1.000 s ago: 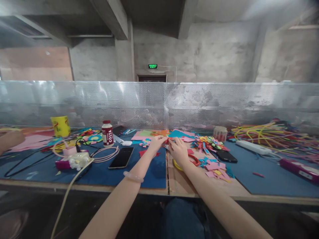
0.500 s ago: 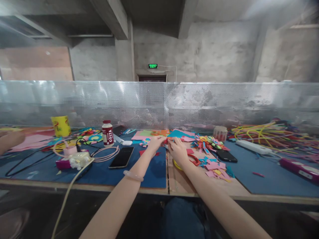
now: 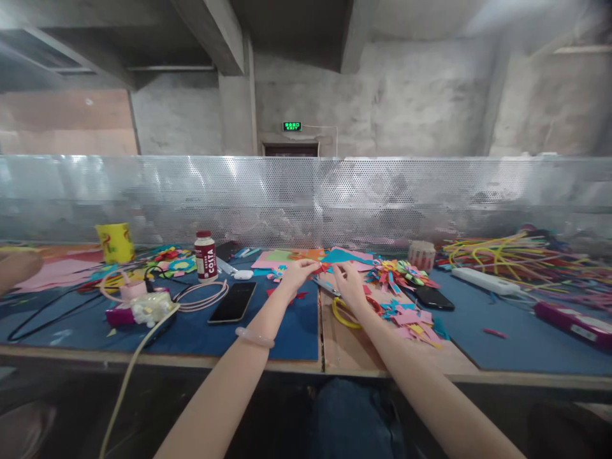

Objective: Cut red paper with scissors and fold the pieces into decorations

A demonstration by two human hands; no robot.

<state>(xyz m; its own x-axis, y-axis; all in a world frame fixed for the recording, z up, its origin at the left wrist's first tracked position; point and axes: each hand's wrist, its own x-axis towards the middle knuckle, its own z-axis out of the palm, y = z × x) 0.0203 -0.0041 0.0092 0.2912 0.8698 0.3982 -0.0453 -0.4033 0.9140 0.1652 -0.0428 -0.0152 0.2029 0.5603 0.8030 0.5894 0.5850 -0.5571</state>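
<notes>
My left hand [image 3: 299, 275] pinches a small piece of red paper [image 3: 320, 269] between thumb and fingertips, above the seam between two table boards. Just to the right of it is my right hand [image 3: 350, 285], apart from the paper, its fingers loosely bent and nothing visible in them. Under my right wrist lie scissors with a yellow handle loop [image 3: 345, 317], their blades pointing up and left, partly hidden by the hand. More red paper pieces [image 3: 289, 295] lie on the blue mat below my left hand.
A black phone [image 3: 233, 303] and a Costa bottle [image 3: 205, 256] stand left; paper scraps [image 3: 412, 319], ribbon-like paper flowers [image 3: 399, 274] and another phone [image 3: 434, 298] lie right. Pipe cleaners [image 3: 507, 255] pile far right. Cables cross the left side, where another person's hand [image 3: 19, 268] shows.
My right hand has let go of the red paper and drawn slightly right, uncovering the scissor blades. My left hand still pinches the paper.
</notes>
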